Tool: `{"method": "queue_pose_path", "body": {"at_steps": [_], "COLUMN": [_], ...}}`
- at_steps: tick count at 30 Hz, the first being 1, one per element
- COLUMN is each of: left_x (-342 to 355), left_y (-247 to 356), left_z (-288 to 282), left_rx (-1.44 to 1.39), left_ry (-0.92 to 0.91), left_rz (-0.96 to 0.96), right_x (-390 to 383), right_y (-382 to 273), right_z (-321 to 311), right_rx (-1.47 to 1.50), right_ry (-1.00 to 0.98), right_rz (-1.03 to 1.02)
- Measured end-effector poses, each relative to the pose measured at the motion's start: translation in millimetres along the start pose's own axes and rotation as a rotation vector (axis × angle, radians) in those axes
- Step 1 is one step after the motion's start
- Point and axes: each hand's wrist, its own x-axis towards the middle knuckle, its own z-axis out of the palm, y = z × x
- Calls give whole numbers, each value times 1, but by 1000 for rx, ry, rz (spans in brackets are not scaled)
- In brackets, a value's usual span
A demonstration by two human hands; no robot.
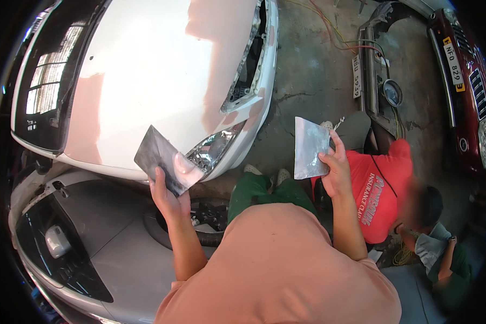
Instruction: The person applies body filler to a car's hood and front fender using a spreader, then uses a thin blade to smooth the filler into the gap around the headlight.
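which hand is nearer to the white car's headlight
Left: the left hand is below and left of the headlight in view; the right hand is farther off, to its right.

Plate [154, 151] in left grip [168, 201], paste [186, 165] on plate — first car [146, 70] just beyond. Second plate [310, 146] in right grip [337, 174]. Second car [113, 227] nearer, at left. Co-worker [380, 189] right of right grip. Bumper [368, 81] on floor [299, 81], ahead of co-worker — hoses [328, 26] on floor to its left. Third car [470, 121] at far right, past bumper.
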Motion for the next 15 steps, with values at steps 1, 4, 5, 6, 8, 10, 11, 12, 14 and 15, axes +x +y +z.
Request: {"method": "queue_pose_path", "body": {"at_steps": [1, 4, 5, 6, 8, 10, 11, 12, 14, 15], "left_x": [-4, -5, -3, 2, 11, 28, 36, 43, 59, 63], "left_y": [-3, -22, -33, -47, -83, -113, -125, -133, -150, -150], "left_z": [-4, -16, -24, -38, -58, -62, -54, -41, -14, 13], "left_rx": [7, 20, 25, 22, 33, 62, 61, 59, 82, 147], "left_ry": [11, 40, 43, -9, -61, -139, -105, -70, 12, -19], "left_rz": [22, 38, 45, 11, -40, -64, -37, -9, 68, 132], "right_x": [4, 23, 30, 38, 56, 72, 80, 88, 97, 96], "right_y": [1, 10, 14, 18, 32, 48, 58, 67, 83, 80], "right_z": [-4, -16, -18, -20, -30, -38, -37, -34, -15, -5], "right_rx": [32, 117, 137, 159, 224, 231, 205, 177, -579, -939], "right_ry": [-17, -46, -47, -47, -120, -148, -143, -140, -245, -257], "right_rz": [12, 41, 44, 46, 46, 15, -18, -51, -613, -897]}}
